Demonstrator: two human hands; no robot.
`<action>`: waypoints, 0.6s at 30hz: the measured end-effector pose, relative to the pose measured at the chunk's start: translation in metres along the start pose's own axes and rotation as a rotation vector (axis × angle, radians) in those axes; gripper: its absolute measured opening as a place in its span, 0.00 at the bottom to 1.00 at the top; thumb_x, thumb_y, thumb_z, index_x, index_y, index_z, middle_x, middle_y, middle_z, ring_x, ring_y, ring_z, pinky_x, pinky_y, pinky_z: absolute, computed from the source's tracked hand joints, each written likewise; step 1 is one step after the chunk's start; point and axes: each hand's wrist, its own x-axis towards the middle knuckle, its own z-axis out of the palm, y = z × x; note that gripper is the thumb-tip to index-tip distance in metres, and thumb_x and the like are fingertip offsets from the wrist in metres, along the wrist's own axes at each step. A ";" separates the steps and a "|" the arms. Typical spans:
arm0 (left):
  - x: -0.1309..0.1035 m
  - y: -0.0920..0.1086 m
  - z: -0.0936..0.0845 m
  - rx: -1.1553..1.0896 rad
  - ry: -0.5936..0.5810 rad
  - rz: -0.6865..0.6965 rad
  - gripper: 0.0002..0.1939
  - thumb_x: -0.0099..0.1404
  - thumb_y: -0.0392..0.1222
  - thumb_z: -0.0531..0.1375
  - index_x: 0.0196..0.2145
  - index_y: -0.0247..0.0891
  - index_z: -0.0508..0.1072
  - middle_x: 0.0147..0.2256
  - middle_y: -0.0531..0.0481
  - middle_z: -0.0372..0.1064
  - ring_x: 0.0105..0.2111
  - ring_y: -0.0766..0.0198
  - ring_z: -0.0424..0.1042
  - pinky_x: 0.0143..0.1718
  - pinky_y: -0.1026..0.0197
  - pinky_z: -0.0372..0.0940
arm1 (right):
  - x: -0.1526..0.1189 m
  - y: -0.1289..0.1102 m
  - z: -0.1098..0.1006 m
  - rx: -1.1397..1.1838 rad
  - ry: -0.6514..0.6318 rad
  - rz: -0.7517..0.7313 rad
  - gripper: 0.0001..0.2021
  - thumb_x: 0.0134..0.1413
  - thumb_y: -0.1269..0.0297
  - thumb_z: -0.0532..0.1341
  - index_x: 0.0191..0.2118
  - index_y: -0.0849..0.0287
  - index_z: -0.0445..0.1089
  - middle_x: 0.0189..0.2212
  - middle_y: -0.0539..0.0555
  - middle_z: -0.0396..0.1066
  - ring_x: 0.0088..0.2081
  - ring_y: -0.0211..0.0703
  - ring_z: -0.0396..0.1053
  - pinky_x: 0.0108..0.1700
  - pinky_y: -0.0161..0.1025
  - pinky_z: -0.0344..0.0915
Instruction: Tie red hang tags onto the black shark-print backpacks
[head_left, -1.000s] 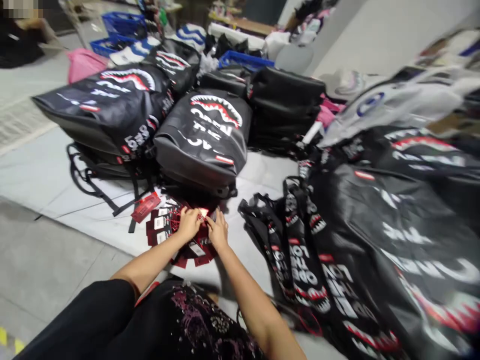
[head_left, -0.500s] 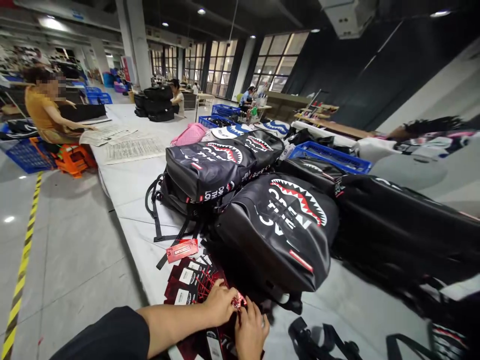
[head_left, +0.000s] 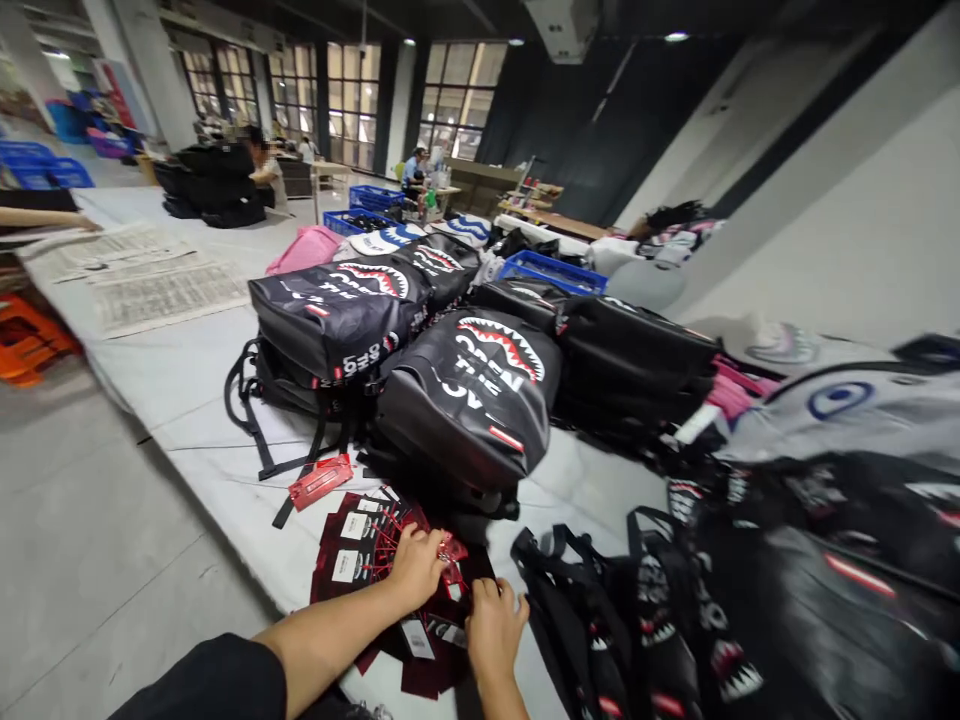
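- Several black backpacks (head_left: 465,400) crowd the bench (head_left: 187,410), shark-mouth print and white lettering on top; nearest one sits just beyond the hands, closing off the far side.
- Dark straps (head_left: 589,565) bunched near the right hand, more black bags behind them; tight on that side.
- Backpack strap (head_left: 300,478) trails down to a loose red tag (head_left: 321,485), touching or nearly so.
- Farther along: pink bag (head_left: 307,248), blue crate (head_left: 592,281), printed sheets (head_left: 172,297), orange stool (head_left: 30,340) by the bench; co-worker's forearm (head_left: 45,217) at far left.
- Tags (head_left: 367,550): dark red and black, fanned flat on the bench at its near edge, below the front backpack. White labels show, print too small to read. Thin red strings (head_left: 388,533) run inward to a shiny red bundle (head_left: 454,555).
- Left hand (head_left: 415,572): fingers bent over the strings, against the bundle; cannot tell if the grip is closed.
- Right hand (head_left: 495,620): fingers curled at the fan's right edge; cannot tell whether its grip has anything.
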 end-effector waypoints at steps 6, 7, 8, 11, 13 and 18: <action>-0.019 0.013 0.015 0.027 0.034 0.077 0.19 0.62 0.33 0.53 0.51 0.41 0.65 0.39 0.49 0.72 0.43 0.58 0.69 0.61 0.48 0.50 | -0.014 -0.003 -0.018 0.007 -0.038 0.148 0.16 0.53 0.82 0.50 0.33 0.60 0.73 0.35 0.57 0.74 0.46 0.52 0.62 0.54 0.51 0.44; -0.020 0.014 0.016 0.038 0.038 0.086 0.19 0.62 0.33 0.52 0.51 0.41 0.64 0.40 0.48 0.72 0.43 0.58 0.69 0.60 0.48 0.51 | -0.015 -0.005 -0.022 0.010 -0.042 0.172 0.16 0.53 0.81 0.50 0.32 0.60 0.73 0.34 0.57 0.74 0.45 0.52 0.62 0.54 0.51 0.43; -0.021 0.015 0.017 0.047 0.040 0.096 0.20 0.62 0.33 0.52 0.52 0.41 0.64 0.41 0.48 0.72 0.44 0.58 0.69 0.60 0.48 0.52 | -0.016 -0.007 -0.026 0.018 -0.043 0.184 0.16 0.53 0.81 0.50 0.32 0.60 0.73 0.33 0.57 0.74 0.45 0.52 0.62 0.54 0.51 0.43; -0.018 0.018 0.017 0.068 0.080 0.085 0.22 0.62 0.31 0.51 0.53 0.40 0.64 0.43 0.46 0.71 0.45 0.57 0.68 0.54 0.50 0.58 | -0.016 -0.010 -0.037 0.049 -0.030 0.138 0.14 0.50 0.81 0.53 0.33 0.60 0.73 0.35 0.58 0.73 0.46 0.51 0.61 0.56 0.51 0.40; -0.015 0.019 0.018 0.077 0.101 0.086 0.20 0.63 0.32 0.51 0.53 0.40 0.65 0.42 0.46 0.71 0.44 0.57 0.68 0.51 0.52 0.60 | -0.015 -0.008 -0.040 0.061 -0.049 0.123 0.14 0.50 0.81 0.54 0.34 0.60 0.73 0.36 0.58 0.73 0.46 0.51 0.61 0.56 0.51 0.39; -0.017 0.018 0.019 0.095 0.135 0.145 0.17 0.64 0.34 0.52 0.50 0.37 0.67 0.38 0.45 0.72 0.39 0.56 0.69 0.47 0.54 0.61 | -0.023 -0.007 -0.049 0.079 -0.119 0.211 0.15 0.55 0.80 0.50 0.34 0.61 0.74 0.34 0.59 0.74 0.43 0.50 0.62 0.53 0.49 0.42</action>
